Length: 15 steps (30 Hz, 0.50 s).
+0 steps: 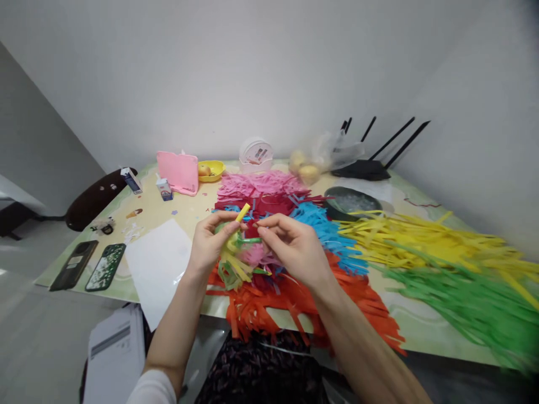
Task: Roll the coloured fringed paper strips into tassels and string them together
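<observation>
My left hand [214, 233] is closed on a bundle of yellow paper strips [236, 266], with a short yellow end sticking up past the thumb. Facing it, my right hand [290, 242] is pinched, thumb against fingers; what it grips is too small to make out. A green strip [251, 240] runs between the two hands. Pink strips hang blurred just below it. Underneath lie piles of fringed strips: orange [362, 303], blue [347, 247], dark red [273, 206] and pink [261, 184].
Yellow fringe [421, 241] and green fringe [467, 303] cover the table's right side. A dark bowl [351, 203] and black router [362, 169] stand behind. Leftward are white paper [158, 264], two phones [105, 268], small cartons [164, 189], a pink stand [179, 173] and a yellow bowl [217, 167].
</observation>
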Each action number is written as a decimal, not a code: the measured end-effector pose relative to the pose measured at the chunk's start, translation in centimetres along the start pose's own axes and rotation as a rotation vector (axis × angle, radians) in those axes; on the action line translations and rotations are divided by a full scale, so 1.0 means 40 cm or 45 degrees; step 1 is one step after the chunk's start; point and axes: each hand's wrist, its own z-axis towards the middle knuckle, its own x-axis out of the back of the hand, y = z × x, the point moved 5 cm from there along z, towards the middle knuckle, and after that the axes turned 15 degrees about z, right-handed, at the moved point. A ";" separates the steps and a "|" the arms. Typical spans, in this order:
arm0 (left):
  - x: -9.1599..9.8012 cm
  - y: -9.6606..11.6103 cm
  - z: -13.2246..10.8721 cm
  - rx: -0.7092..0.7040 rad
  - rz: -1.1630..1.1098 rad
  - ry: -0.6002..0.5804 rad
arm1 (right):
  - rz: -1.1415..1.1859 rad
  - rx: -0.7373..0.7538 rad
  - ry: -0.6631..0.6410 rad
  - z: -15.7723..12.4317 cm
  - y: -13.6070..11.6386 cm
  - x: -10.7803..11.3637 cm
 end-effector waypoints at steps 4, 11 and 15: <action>0.001 0.002 -0.004 0.035 -0.006 -0.001 | 0.028 -0.009 -0.009 -0.001 -0.001 0.000; -0.008 0.014 -0.006 -0.127 0.187 -0.088 | 0.057 -0.053 -0.036 -0.001 0.006 -0.004; -0.016 0.036 -0.001 -0.304 0.477 -0.134 | 0.201 -0.138 -0.152 0.020 0.014 -0.003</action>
